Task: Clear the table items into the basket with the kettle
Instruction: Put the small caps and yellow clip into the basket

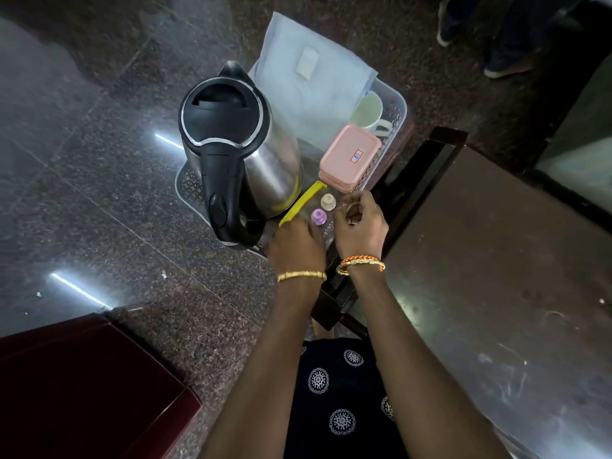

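A clear plastic basket (397, 104) stands on the floor. In it are a steel kettle with a black lid and handle (231, 134), a white bag (308, 77), a pale cup (367, 109), stacked pink boxes (349, 155) and a yellow plastic piece (303, 203). Two small bottles stand at its near end, one cream-capped (328, 202) and one purple-capped (318, 216). My left hand (294, 246) reaches over the near rim, its fingertips at the purple-capped bottle and partly hidden. My right hand (362, 226) hovers beside it with fingers curled and nothing visible in them.
A dark-framed table with a worn shiny top (496, 260) stands right of the basket, almost touching it. A maroon piece of furniture (82, 385) fills the lower left. Another person's shoes (496, 61) are at the top right. Polished stone floor (99, 160) lies to the left.
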Available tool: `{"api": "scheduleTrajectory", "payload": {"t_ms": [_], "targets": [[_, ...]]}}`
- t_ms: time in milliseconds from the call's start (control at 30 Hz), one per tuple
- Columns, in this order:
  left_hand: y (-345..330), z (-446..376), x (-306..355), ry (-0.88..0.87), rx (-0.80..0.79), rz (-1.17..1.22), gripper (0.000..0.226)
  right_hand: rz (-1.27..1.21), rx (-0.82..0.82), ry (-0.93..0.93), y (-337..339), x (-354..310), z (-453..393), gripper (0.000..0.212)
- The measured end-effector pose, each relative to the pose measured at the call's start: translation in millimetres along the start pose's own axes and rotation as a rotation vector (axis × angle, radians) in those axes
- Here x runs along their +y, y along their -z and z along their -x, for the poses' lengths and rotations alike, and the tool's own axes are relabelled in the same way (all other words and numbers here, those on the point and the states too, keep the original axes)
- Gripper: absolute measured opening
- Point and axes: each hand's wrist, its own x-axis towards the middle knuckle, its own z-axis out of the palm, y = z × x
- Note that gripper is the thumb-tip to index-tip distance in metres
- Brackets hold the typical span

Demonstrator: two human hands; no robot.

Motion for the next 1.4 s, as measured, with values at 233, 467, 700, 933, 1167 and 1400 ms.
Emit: {"api": "scheduleTrajectory", "payload": {"t_ms": [233, 467, 700, 933, 1167, 1400], "targets": [[-18, 22, -14, -0.203, 0.076, 0.061, 0.022, -0.074, 0.036, -0.134, -2, -5, 0, 0.006], [-28, 8, -29, -0.535, 0.239, -0.005, 0.031, -0.102, 0.076, -0.162, -4, -5, -1, 0.006], [-32, -3, -35, -0.67, 0.319, -0.104, 0.034, -0.107, 0.079, -0.15, -5, -7, -8, 0.006], [-31, -8, -35, -0.696, 0.281, -0.074, 0.032, -0.11, 0.066, -0.162, -3, -9, -10, 0.008], [-17, 6, -27, -0.54, 0.139, 0.104, 0.032, -0.089, -0.077, -0.085, 13, -6, -3, 0.018], [-20, 59, -14, -0.394, 0.132, -0.071, 0.023, -0.005, 0.024, -0.03, 52, 29, 32, 0.018]]}}
